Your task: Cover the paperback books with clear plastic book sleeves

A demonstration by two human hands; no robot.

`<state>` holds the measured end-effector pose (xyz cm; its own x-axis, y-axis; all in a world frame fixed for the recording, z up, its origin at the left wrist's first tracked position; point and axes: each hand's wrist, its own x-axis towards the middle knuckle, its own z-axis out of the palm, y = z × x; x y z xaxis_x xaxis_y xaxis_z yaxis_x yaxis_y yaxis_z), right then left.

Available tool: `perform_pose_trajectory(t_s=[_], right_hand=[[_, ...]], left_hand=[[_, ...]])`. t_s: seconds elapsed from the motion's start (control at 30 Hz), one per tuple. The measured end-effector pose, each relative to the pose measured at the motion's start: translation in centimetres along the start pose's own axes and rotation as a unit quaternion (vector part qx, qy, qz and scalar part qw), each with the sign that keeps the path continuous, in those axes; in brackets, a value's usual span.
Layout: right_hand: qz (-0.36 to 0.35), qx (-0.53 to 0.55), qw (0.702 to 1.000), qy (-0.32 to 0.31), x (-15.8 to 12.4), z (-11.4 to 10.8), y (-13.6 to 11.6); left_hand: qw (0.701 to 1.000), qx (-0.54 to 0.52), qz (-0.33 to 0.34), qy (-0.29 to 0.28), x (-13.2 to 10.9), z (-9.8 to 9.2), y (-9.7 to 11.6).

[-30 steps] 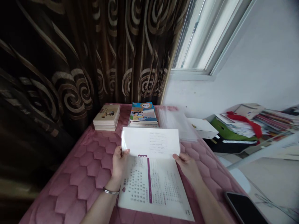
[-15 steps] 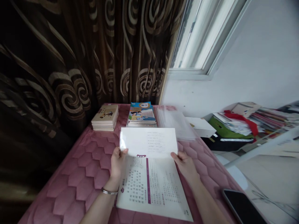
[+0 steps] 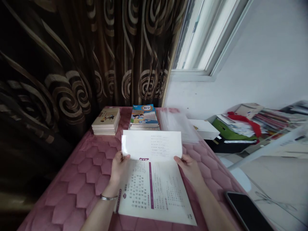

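Dark brown curtain (image 3: 60, 64) with cream-gold swirls, dusty-pink quilted cover (image 3: 72, 179) in hexagons, white workbook (image 3: 154, 192) with purple stripe, blue-covered textbook (image 3: 144, 115), red scarf (image 3: 244, 123), green container (image 3: 231, 134)

Just the one head-mounted cam here, aimed forward and down, pretty close over the pink quilted table (image 3: 72, 195), with the left hand (image 3: 119, 168) and right hand (image 3: 190, 170) coming in along the bottom edge. Curtain (image 3: 72, 54) fills the upper left, window (image 3: 204, 35) sits upper right. Looks like a wide lens, I think, since the edges bend a bit.
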<state>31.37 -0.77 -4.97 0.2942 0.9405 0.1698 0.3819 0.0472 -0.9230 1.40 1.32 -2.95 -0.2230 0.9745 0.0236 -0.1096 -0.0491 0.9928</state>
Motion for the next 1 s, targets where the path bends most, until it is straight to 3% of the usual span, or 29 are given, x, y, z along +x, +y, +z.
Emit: perform_pose_trajectory(t_s=[0.37, 0.63, 0.77, 0.9, 1.0], right_hand=[[-0.006, -0.029, 1.000, 0.008, -0.2, 0.0, -0.8], [0.011, 0.020, 0.995, -0.092, 0.3, -1.3, -1.0], [0.016, -0.027, 0.995, -0.091, 0.3, -2.1, -1.2], [0.018, 0.013, 0.994, -0.111, 0.1, -1.7, -1.8], [0.019, 0.032, 0.995, -0.091, -0.1, -1.2, -2.1]], left_hand=[[0.998, -0.045, -0.034, -0.024, 0.0, -0.2, -0.5], [0.998, -0.043, -0.044, -0.014, -0.1, -0.1, -0.3], [0.998, -0.029, -0.053, -0.004, -0.2, 0.0, 0.0], [0.998, -0.029, -0.045, -0.013, 0.3, -0.2, -0.1], [0.999, -0.021, -0.046, -0.012, 0.6, -0.4, -0.4]])
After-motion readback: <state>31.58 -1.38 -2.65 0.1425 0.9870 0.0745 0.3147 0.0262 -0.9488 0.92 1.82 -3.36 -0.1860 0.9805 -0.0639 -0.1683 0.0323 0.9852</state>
